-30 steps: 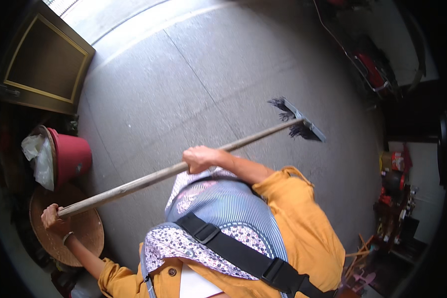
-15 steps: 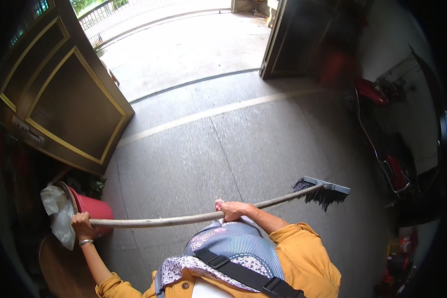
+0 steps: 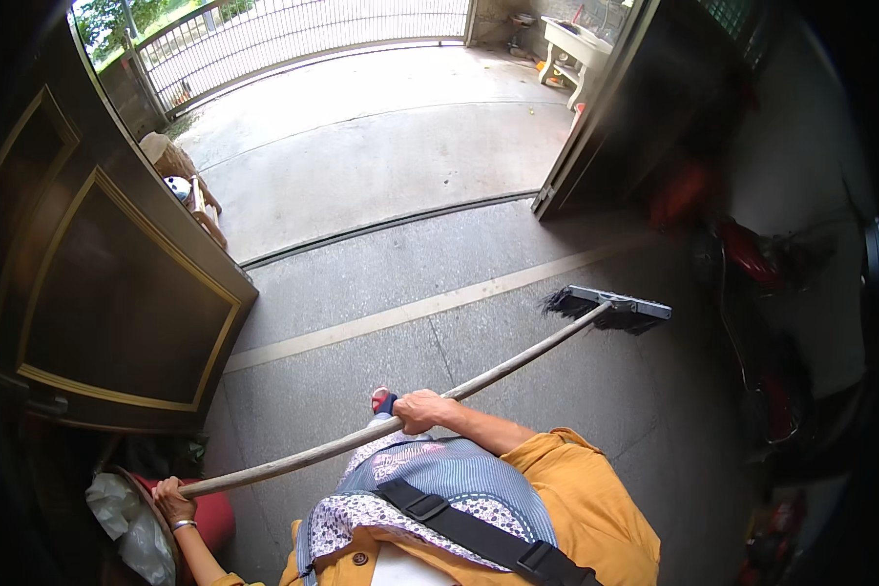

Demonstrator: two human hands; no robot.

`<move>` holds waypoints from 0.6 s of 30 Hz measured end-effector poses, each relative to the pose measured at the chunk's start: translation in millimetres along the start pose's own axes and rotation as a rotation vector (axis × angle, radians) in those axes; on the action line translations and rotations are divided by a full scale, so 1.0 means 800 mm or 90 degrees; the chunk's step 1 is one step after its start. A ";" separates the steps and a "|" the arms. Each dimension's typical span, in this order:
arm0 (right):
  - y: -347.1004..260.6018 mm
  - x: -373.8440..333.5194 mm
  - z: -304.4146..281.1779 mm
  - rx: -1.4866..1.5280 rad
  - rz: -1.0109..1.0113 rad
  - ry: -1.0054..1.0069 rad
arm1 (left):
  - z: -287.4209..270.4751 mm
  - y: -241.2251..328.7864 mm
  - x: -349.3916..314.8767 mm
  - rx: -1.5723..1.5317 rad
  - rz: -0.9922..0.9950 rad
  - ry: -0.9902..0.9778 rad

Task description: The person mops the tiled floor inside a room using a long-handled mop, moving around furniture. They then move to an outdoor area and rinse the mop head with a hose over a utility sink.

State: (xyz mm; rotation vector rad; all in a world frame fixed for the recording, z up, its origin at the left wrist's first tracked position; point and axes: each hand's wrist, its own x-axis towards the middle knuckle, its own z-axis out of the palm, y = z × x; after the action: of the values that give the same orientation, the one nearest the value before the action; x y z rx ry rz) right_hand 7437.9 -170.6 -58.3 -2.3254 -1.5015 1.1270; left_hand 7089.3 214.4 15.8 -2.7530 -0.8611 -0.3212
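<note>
A long-handled broom [image 3: 518, 362] slants across in front of me, from lower left to upper right. Around the end of its wooden handle my left hand [image 3: 174, 501] is closed. My right hand [image 3: 423, 411] grips the middle of the handle, close to my body. The broom head [image 3: 610, 305], grey on top with dark bristles, is at the far right end, over the grey floor [image 3: 361, 342]. Whether the bristles touch the floor I cannot tell. A foot in a red and dark shoe [image 3: 385, 400] shows just beyond my right hand.
Beside my left hand stands a red bucket [image 3: 217, 518] with white plastic bags [image 3: 132, 523] next to it. A dark door [image 3: 117, 303] with gold trim stands open at left, another door leaf [image 3: 625, 127] at right. A red motorbike [image 3: 752, 256] is at the right. Outside are a gate [image 3: 313, 44] and a sink [image 3: 578, 44].
The broom head has moved farther away and slightly left, while the handle's left end has come lower. Both hands still hold it. The view has tilted up, showing more of the yard, and a foot has appeared.
</note>
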 end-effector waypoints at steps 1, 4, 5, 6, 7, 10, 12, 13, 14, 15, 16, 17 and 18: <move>0.013 0.018 -0.032 0.011 0.015 0.009 | 0.019 0.008 0.038 -0.001 -0.027 -0.046; 0.067 0.076 -0.108 0.010 0.022 0.031 | 0.050 0.034 0.144 -0.013 -0.013 -0.163; 0.085 0.097 -0.126 0.013 0.018 0.039 | 0.046 0.047 0.178 -0.015 0.011 -0.290; 0.093 0.113 -0.155 0.011 0.014 0.026 | 0.044 0.063 0.208 -0.020 0.031 -0.419; 0.101 0.128 -0.185 0.007 0.008 0.013 | 0.053 0.083 0.234 -0.066 0.136 -0.429; 0.155 0.183 -0.238 -0.011 -0.032 -0.036 | 0.008 0.238 0.354 -0.272 0.252 -0.546; 0.189 0.217 -0.278 0.003 -0.083 -0.080 | 0.021 0.314 0.419 -0.284 0.315 -0.674; 0.198 0.230 -0.311 0.002 -0.089 -0.123 | 0.033 0.350 0.451 -0.281 0.345 -0.712; 0.217 0.250 -0.322 0.007 -0.116 -0.118 | 0.039 0.380 0.482 -0.274 0.381 -0.752; 0.237 0.268 -0.336 0.006 -0.139 -0.113 | 0.038 0.402 0.512 -0.328 0.370 -0.783; 0.259 0.284 -0.351 0.006 -0.161 -0.107 | 0.039 0.423 0.540 -0.384 0.361 -0.812; 0.268 0.293 -0.376 0.018 -0.170 -0.094 | 0.036 0.440 0.569 -0.363 0.340 -0.857; 0.289 0.304 -0.397 0.013 -0.170 -0.105 | 0.034 0.454 0.587 -0.393 0.315 -0.861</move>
State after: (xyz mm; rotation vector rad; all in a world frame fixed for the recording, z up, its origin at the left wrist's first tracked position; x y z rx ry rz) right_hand 7866.5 1.9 -72.1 -1.9830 -1.7825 1.2782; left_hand 7681.3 180.6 62.0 -3.3729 -0.1652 1.7843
